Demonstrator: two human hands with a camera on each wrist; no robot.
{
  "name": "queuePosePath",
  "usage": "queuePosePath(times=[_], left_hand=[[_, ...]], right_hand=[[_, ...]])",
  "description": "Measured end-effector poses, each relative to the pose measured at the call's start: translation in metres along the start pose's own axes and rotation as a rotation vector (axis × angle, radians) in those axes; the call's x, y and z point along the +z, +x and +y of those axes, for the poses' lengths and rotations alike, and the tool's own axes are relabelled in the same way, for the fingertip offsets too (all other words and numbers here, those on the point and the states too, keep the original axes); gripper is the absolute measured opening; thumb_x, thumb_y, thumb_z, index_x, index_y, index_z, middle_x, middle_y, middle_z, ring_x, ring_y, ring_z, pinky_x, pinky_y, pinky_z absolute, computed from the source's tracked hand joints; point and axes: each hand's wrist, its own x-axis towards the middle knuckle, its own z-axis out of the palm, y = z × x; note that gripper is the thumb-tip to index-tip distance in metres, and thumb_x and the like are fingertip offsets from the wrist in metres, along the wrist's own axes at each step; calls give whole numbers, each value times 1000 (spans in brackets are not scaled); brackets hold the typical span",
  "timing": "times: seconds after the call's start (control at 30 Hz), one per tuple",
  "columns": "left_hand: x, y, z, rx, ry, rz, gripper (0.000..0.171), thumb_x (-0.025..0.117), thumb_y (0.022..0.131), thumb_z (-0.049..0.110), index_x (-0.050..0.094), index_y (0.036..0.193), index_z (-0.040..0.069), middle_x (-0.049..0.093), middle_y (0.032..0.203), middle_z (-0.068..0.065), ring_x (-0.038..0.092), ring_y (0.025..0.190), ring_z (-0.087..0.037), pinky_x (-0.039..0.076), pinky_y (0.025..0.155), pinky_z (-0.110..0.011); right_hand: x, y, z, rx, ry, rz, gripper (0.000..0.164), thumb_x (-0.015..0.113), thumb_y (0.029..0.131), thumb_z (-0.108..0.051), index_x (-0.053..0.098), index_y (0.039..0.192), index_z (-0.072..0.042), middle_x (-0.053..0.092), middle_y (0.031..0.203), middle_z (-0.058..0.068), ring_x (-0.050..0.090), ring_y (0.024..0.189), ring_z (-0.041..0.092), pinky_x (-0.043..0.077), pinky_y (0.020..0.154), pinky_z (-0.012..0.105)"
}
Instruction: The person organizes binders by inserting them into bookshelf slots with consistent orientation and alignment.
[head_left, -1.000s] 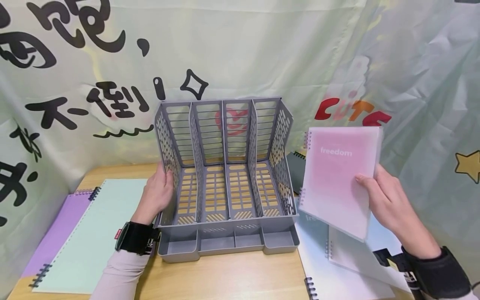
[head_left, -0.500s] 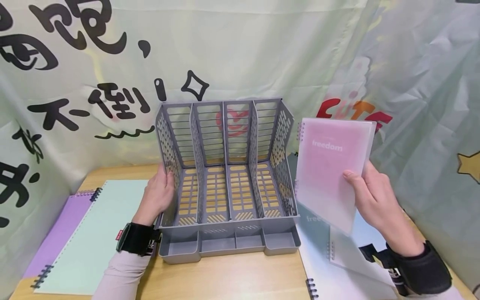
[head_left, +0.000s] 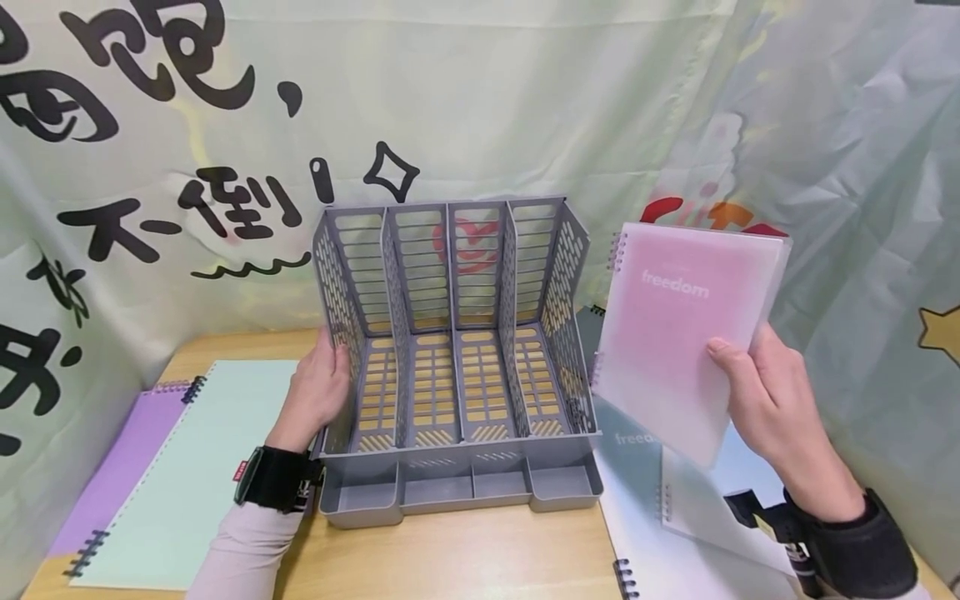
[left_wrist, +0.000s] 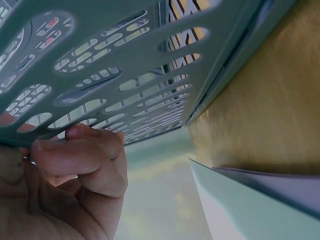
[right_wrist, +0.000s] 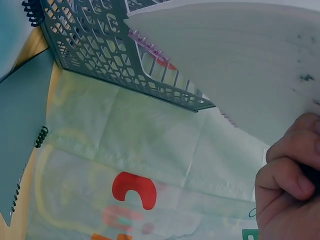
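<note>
A grey plastic desk file organizer (head_left: pixel 450 442) with upright dividers and a row of small front trays stands mid-table. My left hand (head_left: pixel 321 383) grips its left side wall; in the left wrist view the curled fingers (left_wrist: pixel 82 155) are at the slotted panel's edge. My right hand (head_left: pixel 772 400) holds a pink spiral notebook (head_left: pixel 686 333) marked "freedom" by its right edge, thumb on the cover. The notebook is raised and tilted, right of the organizer, its spiral toward it. In the right wrist view its pale back (right_wrist: pixel 225 60) shows, with fingers bent at its edge.
Mint (head_left: pixel 180 483) and purple (head_left: pixel 120 467) spiral notebooks lie on the left of the wooden table (head_left: pixel 465 554). On the right lie several overlapping blue and white notebooks (head_left: pixel 675 550), with a dark green one (right_wrist: pixel 22 135) behind. A printed curtain (head_left: pixel 487 100) hangs close behind.
The pink notebook in my right hand moved left toward the organizer, then back right and slightly up. My left hand and the organizer stay in place.
</note>
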Motion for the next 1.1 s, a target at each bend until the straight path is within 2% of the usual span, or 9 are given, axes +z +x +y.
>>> queuePosePath(times=[0.27,0.4,0.63,0.9,1.1], left_hand=[[1,1,1,1,-6,-8,41,28,106,20,30,140,-2,52,122,-32,54,103,-48,47,75,-59],[1,1,1,5,-5,-8,42,27,106,20,28,141,-2,52,122,-32,55,102,-48,49,72,-58],[1,0,1,-5,-1,-7,40,28,106,20,30,139,-2,52,122,-32,54,104,-48,47,74,-59],[1,1,0,-14,-3,-12,40,28,106,20,30,139,-2,52,122,-31,54,103,-48,48,74,-58],[2,0,0,-6,-14,-9,38,29,106,20,31,138,-1,53,120,-31,56,101,-46,49,72,-57]], right_hand=[[-1,-1,-5,11,28,32,32,45,98,2,50,129,4,61,106,-9,60,79,-4,47,61,9],[4,0,-6,-4,34,22,31,45,99,0,50,129,6,62,106,-4,60,80,-3,48,63,10],[20,4,-6,-24,46,20,32,48,99,-3,49,131,3,64,108,5,62,85,-2,49,65,12],[46,13,-4,-55,96,24,39,51,98,-5,48,136,-4,63,117,4,64,90,4,51,68,17],[63,17,-2,-19,42,20,37,54,98,-8,47,134,-4,65,112,9,67,85,18,56,59,38]])
